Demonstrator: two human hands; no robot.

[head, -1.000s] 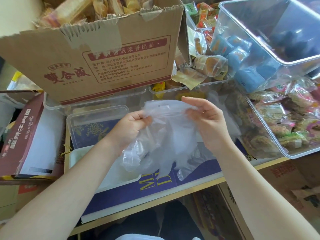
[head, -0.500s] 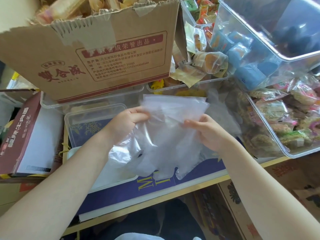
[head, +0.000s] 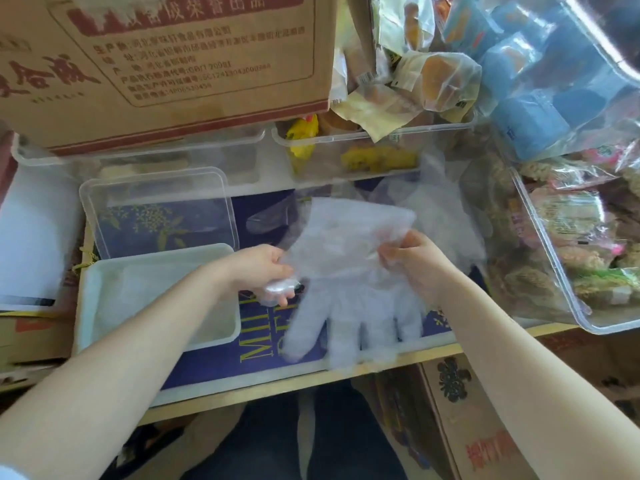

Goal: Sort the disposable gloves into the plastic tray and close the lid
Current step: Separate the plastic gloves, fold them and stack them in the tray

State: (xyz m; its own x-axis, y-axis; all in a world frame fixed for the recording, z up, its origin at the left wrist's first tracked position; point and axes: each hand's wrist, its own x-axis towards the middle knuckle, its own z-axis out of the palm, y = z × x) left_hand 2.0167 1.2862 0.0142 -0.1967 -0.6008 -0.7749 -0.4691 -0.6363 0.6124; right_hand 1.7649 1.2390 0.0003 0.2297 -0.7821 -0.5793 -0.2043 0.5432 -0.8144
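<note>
Above the blue box point(head: 221, 362), clear gloves point(head: 349, 271) pinched by left hand point(head: 266, 271) and right hand point(head: 412, 265), fingertips veiled by film.

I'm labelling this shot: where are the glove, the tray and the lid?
glove point(head: 349, 271), head view, palm.
tray point(head: 157, 250), head view, far rim.
lid point(head: 152, 173), head view, far edge.

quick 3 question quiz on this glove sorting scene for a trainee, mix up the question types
1. True or false: the disposable glove already lies inside the plastic tray.
2. Multiple choice: the clear lid is A) closed on the tray, B) lying off the tray, just beyond it, C) held in the right hand.
3. Fill in: the glove's fingers point ____ the person.

Key
1. False: the left hand and right hand hold it spread beside the tray.
2. B
3. toward
</note>
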